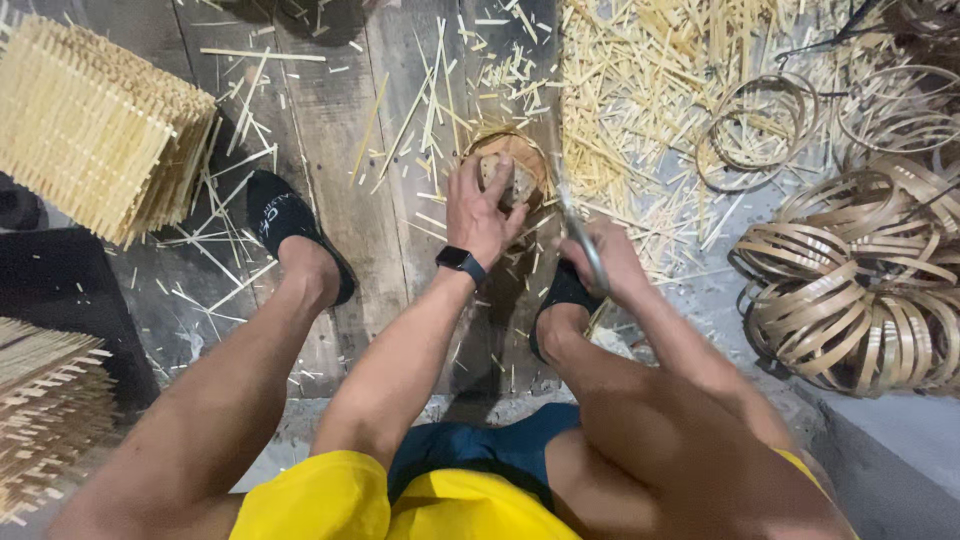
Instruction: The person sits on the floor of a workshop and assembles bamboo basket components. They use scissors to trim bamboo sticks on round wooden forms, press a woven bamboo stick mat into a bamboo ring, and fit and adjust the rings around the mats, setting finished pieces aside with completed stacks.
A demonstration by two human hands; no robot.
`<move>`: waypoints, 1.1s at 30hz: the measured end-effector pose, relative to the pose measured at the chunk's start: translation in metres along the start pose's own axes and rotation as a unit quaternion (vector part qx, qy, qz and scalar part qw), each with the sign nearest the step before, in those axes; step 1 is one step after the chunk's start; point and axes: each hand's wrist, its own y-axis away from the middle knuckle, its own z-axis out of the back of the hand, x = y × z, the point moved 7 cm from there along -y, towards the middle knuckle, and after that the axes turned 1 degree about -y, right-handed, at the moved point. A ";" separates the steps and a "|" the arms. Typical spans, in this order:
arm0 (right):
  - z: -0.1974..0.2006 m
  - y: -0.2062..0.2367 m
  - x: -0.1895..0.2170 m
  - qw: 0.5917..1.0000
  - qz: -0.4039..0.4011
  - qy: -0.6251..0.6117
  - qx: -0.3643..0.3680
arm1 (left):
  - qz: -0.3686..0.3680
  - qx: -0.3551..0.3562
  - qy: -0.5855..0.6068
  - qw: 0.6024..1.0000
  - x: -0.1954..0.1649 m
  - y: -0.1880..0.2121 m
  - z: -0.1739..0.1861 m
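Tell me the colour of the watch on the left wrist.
Black; the watch shows best in the head view.

Floor's old dark wood planks (330,150), pretty worn, with gaps between the boards. Loose bamboo slivers are scattered all over them, and there's a thick heap of offcuts (640,100) at the top right. Stacks of slatted bamboo panels (90,120) sit on the left, another stack (45,420) lower down. On the right, a pile of bamboo strip hoops (860,290) next to a grey concrete ledge (900,450). Light's dim and flat, kinda shadowy.
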 end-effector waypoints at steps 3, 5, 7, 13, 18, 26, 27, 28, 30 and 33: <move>-0.001 -0.008 -0.022 0.993 -0.098 -0.028 0.065 | -0.004 -0.004 -0.002 1.000 0.002 -0.002 0.004; 0.013 -0.010 -0.024 0.998 -0.052 0.002 0.031 | -0.040 0.020 -0.021 0.999 -0.002 -0.003 0.007; 0.028 -0.011 -0.022 0.995 0.012 0.095 -0.010 | -0.052 0.034 -0.062 0.996 -0.005 -0.002 0.011; 0.052 -0.022 0.002 0.844 0.254 0.425 -0.205 | 0.007 -0.032 0.040 0.999 -0.009 0.000 0.004; 0.044 -0.070 -0.025 0.852 0.141 0.486 -0.131 | 0.008 -0.043 0.020 0.999 -0.006 0.000 -0.005; 0.056 -0.077 -0.016 0.814 0.229 0.506 -0.171 | 0.020 -0.055 0.031 0.998 -0.011 -0.007 -0.001; 0.052 -0.080 -0.014 0.810 0.223 0.515 -0.171 | 0.028 -0.067 0.032 0.997 -0.012 -0.008 -0.001; 0.050 -0.084 -0.012 0.806 0.217 0.525 -0.169 | 0.033 -0.049 0.037 0.998 -0.013 -0.011 -0.004; 0.048 -0.096 -0.018 0.817 0.166 0.539 -0.123 | 0.044 -0.013 0.047 0.998 -0.012 -0.014 -0.008; 0.056 -0.101 -0.023 0.828 0.185 0.517 -0.118 | 0.003 0.009 0.034 0.999 -0.018 -0.012 0.000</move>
